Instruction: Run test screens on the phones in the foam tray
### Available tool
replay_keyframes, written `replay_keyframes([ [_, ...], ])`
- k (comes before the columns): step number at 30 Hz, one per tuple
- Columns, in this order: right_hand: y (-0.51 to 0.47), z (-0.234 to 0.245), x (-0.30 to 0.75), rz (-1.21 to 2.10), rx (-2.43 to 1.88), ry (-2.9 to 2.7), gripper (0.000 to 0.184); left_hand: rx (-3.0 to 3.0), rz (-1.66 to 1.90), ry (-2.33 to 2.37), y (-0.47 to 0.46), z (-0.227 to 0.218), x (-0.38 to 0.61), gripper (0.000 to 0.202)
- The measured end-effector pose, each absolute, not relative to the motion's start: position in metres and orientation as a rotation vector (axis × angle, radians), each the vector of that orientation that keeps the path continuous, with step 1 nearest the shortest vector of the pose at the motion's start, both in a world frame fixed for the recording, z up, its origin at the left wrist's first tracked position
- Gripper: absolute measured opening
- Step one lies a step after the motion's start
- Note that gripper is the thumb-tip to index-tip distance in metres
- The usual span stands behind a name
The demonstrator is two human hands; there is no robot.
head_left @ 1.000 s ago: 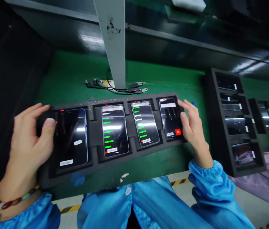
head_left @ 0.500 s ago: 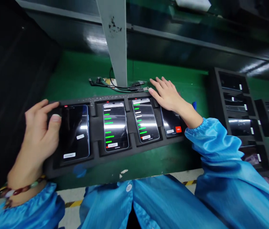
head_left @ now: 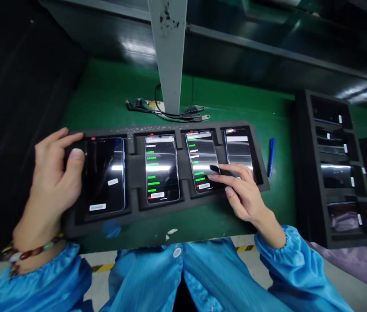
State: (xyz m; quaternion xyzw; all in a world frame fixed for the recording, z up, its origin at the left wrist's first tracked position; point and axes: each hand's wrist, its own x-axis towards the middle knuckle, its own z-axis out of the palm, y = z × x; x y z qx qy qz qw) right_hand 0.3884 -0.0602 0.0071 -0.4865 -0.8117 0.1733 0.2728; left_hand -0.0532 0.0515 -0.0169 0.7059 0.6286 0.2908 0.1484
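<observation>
A black foam tray (head_left: 133, 173) lies on the green bench with smartphones in its recesses. My left hand (head_left: 56, 173) rests on the tray's left end, fingers apart at the far corner, thumb beside the leftmost phone (head_left: 105, 173), whose screen is dark. Green text lines fill the second phone (head_left: 162, 167) and the third phone (head_left: 199, 151). Over the lower right of that third phone is my right hand (head_left: 245, 195), open, index and middle fingers stretched to its screen; whether they touch is unclear. This hand partly covers the fourth phone (head_left: 238, 147), which shows a pale bar near its top.
Black cables (head_left: 170, 115) lie behind the tray by a grey metal post (head_left: 169, 56). A blue pen (head_left: 271, 157) is right of the tray. Farther right stands another foam tray (head_left: 321, 216) holding phones. Someone's lilac sleeve (head_left: 358, 264) shows at the lower right.
My right hand has come from the tray's far right edge down toward me, to the third phone. The fourth phone's red button no longer shows. My left hand stays on the tray.
</observation>
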Motion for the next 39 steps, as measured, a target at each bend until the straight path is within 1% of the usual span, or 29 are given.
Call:
replay_keyframes([
  [4,-0.054,0.001,0.386,0.461,-1.481,-2.158,0.044,2.030,0.818,1.806,0.051,-0.018,-0.055,0.061],
  [7,-0.051,0.001,0.383,0.472,-1.556,-2.136,0.046,2.031,0.847,1.788,0.051,-0.019,-0.057,0.062],
  [10,-0.054,0.001,0.384,0.473,-1.518,-2.123,0.048,2.033,0.839,1.784,0.050,-0.019,-0.057,0.062],
  [17,-0.059,-0.001,0.389,0.428,-1.373,-2.164,0.043,2.010,0.784,1.759,0.048,-0.015,-0.057,0.063],
  [20,-0.057,-0.002,0.389,0.398,-1.363,-2.142,0.043,2.160,0.791,1.710,0.038,-0.002,-0.051,0.054],
  [22,-0.056,-0.004,0.389,0.385,-1.356,-2.125,0.044,2.343,0.784,1.578,0.027,0.012,-0.041,0.039],
  [24,-0.057,-0.006,0.388,0.387,-1.361,-2.115,0.044,2.486,0.693,1.333,0.017,0.024,-0.029,0.032],
  [26,-0.059,-0.008,0.388,0.397,-1.379,-2.095,0.044,2.534,0.553,1.106,0.011,0.031,-0.017,0.031],
  [29,-0.062,-0.006,0.387,0.408,-1.431,-2.061,0.046,2.523,0.451,1.027,0.011,0.031,-0.010,0.033],
  [32,-0.049,0.003,0.383,0.425,-1.511,-2.070,0.049,2.480,0.486,1.174,0.021,0.026,-0.015,0.037],
  [35,-0.008,0.011,0.373,0.437,-1.589,-2.174,0.054,2.375,0.651,1.414,0.035,0.019,-0.026,0.037],
  [39,0.072,0.012,0.358,0.504,-1.751,-2.376,0.081,2.271,0.803,1.527,0.050,0.007,-0.037,0.040],
])
